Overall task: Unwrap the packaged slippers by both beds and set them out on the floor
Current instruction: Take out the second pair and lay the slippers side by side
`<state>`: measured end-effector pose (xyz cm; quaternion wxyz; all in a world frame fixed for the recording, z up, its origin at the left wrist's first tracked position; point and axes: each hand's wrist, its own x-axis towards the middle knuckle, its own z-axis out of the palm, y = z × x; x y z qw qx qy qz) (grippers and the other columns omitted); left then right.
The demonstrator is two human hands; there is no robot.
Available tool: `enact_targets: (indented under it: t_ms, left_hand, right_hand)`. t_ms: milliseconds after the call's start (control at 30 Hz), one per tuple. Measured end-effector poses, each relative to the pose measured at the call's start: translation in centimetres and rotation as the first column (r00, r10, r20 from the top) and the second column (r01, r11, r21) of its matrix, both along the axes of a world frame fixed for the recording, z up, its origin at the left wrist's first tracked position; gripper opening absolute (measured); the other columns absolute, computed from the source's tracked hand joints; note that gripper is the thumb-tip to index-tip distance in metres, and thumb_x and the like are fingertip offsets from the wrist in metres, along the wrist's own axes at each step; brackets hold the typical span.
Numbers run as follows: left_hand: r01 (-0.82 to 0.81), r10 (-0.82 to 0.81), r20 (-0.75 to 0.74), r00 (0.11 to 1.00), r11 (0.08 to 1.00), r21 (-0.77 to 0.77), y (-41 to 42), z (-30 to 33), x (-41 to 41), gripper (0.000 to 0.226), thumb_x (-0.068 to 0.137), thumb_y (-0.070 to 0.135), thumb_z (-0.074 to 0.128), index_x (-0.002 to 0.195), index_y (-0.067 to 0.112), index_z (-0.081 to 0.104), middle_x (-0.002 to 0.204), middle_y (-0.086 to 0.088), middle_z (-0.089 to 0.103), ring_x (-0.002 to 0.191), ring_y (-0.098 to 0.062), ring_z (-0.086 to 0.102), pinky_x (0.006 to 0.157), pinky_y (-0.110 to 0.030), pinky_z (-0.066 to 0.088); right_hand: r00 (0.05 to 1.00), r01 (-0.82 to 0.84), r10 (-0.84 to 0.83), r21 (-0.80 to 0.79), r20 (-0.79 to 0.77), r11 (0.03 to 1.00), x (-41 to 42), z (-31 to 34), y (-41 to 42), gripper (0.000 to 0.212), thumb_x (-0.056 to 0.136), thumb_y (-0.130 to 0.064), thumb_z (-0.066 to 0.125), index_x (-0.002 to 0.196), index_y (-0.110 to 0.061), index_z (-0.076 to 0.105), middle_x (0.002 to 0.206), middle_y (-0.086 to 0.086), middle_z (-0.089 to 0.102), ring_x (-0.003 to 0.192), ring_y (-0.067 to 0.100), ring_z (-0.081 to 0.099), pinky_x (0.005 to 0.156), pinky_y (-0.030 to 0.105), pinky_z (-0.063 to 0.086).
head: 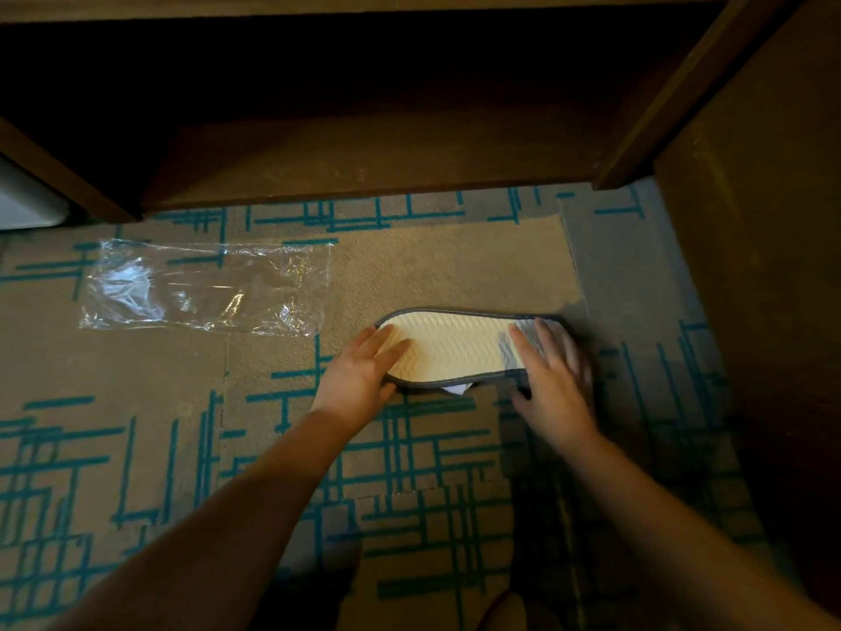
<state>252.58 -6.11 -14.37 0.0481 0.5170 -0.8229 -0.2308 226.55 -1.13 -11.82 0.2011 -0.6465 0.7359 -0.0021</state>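
Note:
A slipper (457, 350) lies sole-up on the patterned carpet, its cream ribbed sole edged in grey-blue. A bit of white shows under its near edge. My left hand (362, 373) grips its left end, fingers over the sole and thumb under the edge. My right hand (553, 373) rests on its right end with fingers spread, slightly blurred. An empty clear plastic wrapper (205, 286) lies flat on the carpet to the left, apart from both hands.
A dark wooden nightstand or bed frame with an open recess (364, 143) stands just beyond the slipper. A wooden panel (751, 220) rises on the right. A white object (27, 202) sits at the far left edge. Beige carpet with teal lines (136, 448) covers the floor.

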Motion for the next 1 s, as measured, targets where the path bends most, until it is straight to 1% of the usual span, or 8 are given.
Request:
enact_targets:
  t_ms: [67,200,267,333,467,600,767,1000]
  left_hand:
    - [-0.018,0.018,-0.114,0.993,1.000,0.003,0.1,0.0,0.5,0.056,0.071,0.011,0.074,0.124,0.013,0.057,0.135,-0.016,0.054,0.128,-0.038,0.044,0.105,-0.054,0.038]
    - [-0.199,0.222,-0.414,0.883,0.975,0.099,0.7,0.6,0.8,0.043,0.076,0.008,0.069,0.119,0.014,0.061,0.126,-0.001,0.060,0.124,-0.013,0.049,0.109,-0.030,0.038]
    - [-0.328,0.364,-0.493,0.790,0.931,0.162,0.7,1.7,0.2,0.037,0.081,0.005,0.064,0.116,0.015,0.063,0.118,0.009,0.059,0.111,0.004,0.050,0.096,-0.013,0.042]
    - [-0.453,0.496,-0.502,0.708,0.865,0.217,0.1,2.6,-0.3,0.030,0.083,0.004,0.060,0.112,0.012,0.065,0.109,0.009,0.061,0.102,0.003,0.055,0.084,-0.003,0.044]
    - [-0.606,0.639,-0.561,0.525,0.744,0.281,-2.1,4.3,-0.9,0.016,0.084,0.006,0.059,0.098,0.008,0.067,0.087,0.000,0.066,0.080,-0.013,0.063,0.078,-0.024,0.053]
    - [-0.616,0.756,-0.536,0.376,0.636,0.464,-3.1,6.2,-0.2,0.009,0.084,0.009,0.060,0.086,0.013,0.068,0.071,0.005,0.065,0.057,0.000,0.059,0.056,-0.017,0.053]
    - [-0.459,0.845,-0.202,0.496,0.452,0.765,-0.1,5.5,1.5,0.011,0.082,0.008,0.062,0.079,0.015,0.068,0.063,-0.002,0.060,0.054,-0.010,0.050,0.045,-0.011,0.047]
    - [-0.508,0.806,-0.041,0.590,0.411,0.757,4.8,2.7,2.2,0.007,0.082,0.012,0.064,0.078,0.014,0.068,0.068,-0.002,0.063,0.062,-0.010,0.056,0.056,-0.018,0.049]
  right_hand:
    - [0.998,-0.049,0.046,0.101,0.038,0.994,-1.4,-0.8,-1.3,0.074,0.084,-0.024,0.063,0.146,-0.035,0.023,0.159,-0.001,0.012,0.145,0.026,0.003,0.115,0.053,0.014]
    - [0.981,-0.039,0.061,-0.121,0.186,0.992,-3.1,-0.7,-2.4,0.058,0.079,-0.009,0.069,0.133,-0.020,0.051,0.142,0.006,0.048,0.132,0.027,0.041,0.106,0.044,0.038]
    - [0.937,0.088,-0.036,-0.135,0.348,0.987,-3.5,-0.1,-2.6,0.048,0.080,-0.002,0.067,0.126,-0.012,0.058,0.130,0.008,0.057,0.120,0.024,0.052,0.097,0.033,0.043]
    - [0.864,0.275,-0.220,-0.058,0.453,0.960,-3.8,0.7,-2.9,0.038,0.083,-0.002,0.062,0.120,-0.013,0.060,0.117,0.005,0.060,0.110,0.021,0.057,0.087,0.028,0.043]
    - [0.697,0.583,-0.432,-0.101,0.572,0.806,-3.2,2.8,-4.0,0.026,0.086,-0.006,0.060,0.110,-0.013,0.060,0.102,0.000,0.059,0.094,0.017,0.057,0.078,0.027,0.044]
    - [0.581,0.696,-0.478,-0.097,0.659,0.711,-3.4,3.1,-4.6,0.027,0.082,-0.007,0.065,0.101,-0.024,0.056,0.103,0.003,0.063,0.094,0.019,0.060,0.078,0.038,0.054]
    - [0.647,0.605,-0.630,0.214,0.430,0.767,-4.1,1.3,-3.5,0.019,0.083,-0.004,0.063,0.098,-0.015,0.059,0.109,0.013,0.064,0.091,0.023,0.057,0.086,0.047,0.052]
    - [0.713,0.524,-0.611,0.319,0.343,0.790,-4.0,0.2,-0.2,0.019,0.082,0.000,0.060,0.092,-0.016,0.057,0.097,0.007,0.059,0.087,0.021,0.056,0.078,0.036,0.047]
